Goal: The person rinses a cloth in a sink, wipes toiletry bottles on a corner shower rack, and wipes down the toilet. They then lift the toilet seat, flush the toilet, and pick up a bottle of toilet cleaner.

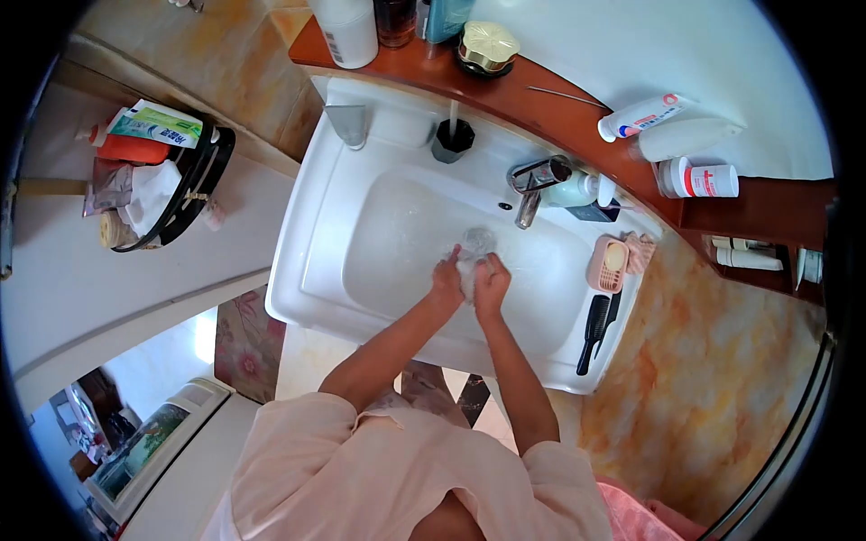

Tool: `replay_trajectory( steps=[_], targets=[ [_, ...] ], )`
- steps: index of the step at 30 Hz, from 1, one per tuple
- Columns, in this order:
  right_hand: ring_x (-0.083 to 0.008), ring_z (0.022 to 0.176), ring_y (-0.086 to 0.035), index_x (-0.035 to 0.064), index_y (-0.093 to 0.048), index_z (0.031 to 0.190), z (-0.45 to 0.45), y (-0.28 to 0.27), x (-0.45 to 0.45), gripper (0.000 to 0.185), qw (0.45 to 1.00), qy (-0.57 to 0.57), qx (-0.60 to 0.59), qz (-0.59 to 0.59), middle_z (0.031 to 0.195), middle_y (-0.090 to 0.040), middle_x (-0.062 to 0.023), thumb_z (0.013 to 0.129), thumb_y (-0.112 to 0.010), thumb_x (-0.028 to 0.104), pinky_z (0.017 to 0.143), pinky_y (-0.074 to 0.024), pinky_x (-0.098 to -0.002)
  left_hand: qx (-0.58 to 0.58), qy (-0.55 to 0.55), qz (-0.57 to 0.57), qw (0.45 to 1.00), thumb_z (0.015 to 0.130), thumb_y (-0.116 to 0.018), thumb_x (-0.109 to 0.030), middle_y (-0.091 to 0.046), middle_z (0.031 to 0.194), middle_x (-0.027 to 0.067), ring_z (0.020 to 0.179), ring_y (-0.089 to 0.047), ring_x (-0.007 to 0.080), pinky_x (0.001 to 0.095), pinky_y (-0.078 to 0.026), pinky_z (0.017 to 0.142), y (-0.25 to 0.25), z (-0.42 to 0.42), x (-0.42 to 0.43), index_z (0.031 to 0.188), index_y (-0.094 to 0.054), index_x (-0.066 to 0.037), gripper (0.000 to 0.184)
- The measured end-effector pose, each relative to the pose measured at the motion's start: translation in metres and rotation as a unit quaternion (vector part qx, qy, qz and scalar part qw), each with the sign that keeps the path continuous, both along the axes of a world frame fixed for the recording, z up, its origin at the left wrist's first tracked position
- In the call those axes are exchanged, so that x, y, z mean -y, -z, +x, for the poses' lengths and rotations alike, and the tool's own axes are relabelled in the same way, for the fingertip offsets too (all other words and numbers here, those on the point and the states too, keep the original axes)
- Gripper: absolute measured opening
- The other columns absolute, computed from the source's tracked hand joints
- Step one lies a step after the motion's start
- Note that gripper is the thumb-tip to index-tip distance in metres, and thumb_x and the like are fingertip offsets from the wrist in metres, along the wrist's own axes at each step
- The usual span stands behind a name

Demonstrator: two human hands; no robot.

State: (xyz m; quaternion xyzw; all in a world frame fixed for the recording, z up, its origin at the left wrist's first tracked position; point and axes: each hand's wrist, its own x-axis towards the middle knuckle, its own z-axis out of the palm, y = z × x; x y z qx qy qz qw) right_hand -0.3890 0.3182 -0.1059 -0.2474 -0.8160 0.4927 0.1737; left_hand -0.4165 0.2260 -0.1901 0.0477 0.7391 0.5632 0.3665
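Over the white sink, my left hand and my right hand are close together, low in the basin. Between them is a small whitish, wet-looking cloth, with the fingers of both hands closed on it. Part of the cloth is hidden by the hands. Just beyond my fingertips is the round drain. The metal faucet stands at the sink's back edge, beyond and to the right of my hands.
A pink soap dish and a black comb lie on the sink's right rim. A dark cup stands at the back. Toiletries, including a toothpaste tube, line the brown shelf. A black corner rack hangs left.
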Motion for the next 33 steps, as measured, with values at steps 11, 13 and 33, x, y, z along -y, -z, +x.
replay_trajectory(
  steps=[11,13,33],
  targets=[
    [-0.0273,0.083,-0.057,0.0011,-0.051,0.108,0.035,0.103,-0.035,0.032,0.958,-0.085,0.031,0.274,0.094,-0.057,-0.0132,0.079,-0.062,0.009,0.074,-0.0466,-0.0331,0.126,-0.235,-0.011,0.964,0.087,-0.061,-0.036,-0.046,0.125,0.0096,0.102,-0.05,0.0262,0.0492,-0.046,0.074,0.066,0.02,0.018,0.131,-0.035,-0.017,0.054],
    [-0.0378,0.101,-0.052,0.0011,-0.047,0.117,0.039,0.089,-0.045,0.046,0.96,-0.187,0.139,0.157,0.108,-0.054,-0.0205,0.074,-0.062,0.004,0.086,-0.043,-0.0405,0.192,-0.295,0.019,0.936,0.087,-0.061,-0.036,-0.045,0.126,0.0105,0.105,-0.049,0.0274,0.0492,-0.046,0.078,0.036,0.022,0.012,0.132,-0.034,-0.017,0.056],
    [-0.0162,0.056,-0.049,0.0011,-0.058,0.071,0.004,-0.034,0.024,0.019,0.998,-0.023,-0.003,-0.058,0.059,-0.05,-0.0079,0.082,-0.063,0.016,0.055,-0.0402,-0.0308,0.413,-0.267,0.154,0.857,0.091,-0.054,-0.042,-0.058,0.086,0.0049,0.068,-0.055,0.0154,0.0323,-0.046,0.06,-0.122,-0.042,0.001,0.094,-0.061,-0.005,0.038]
  ],
)
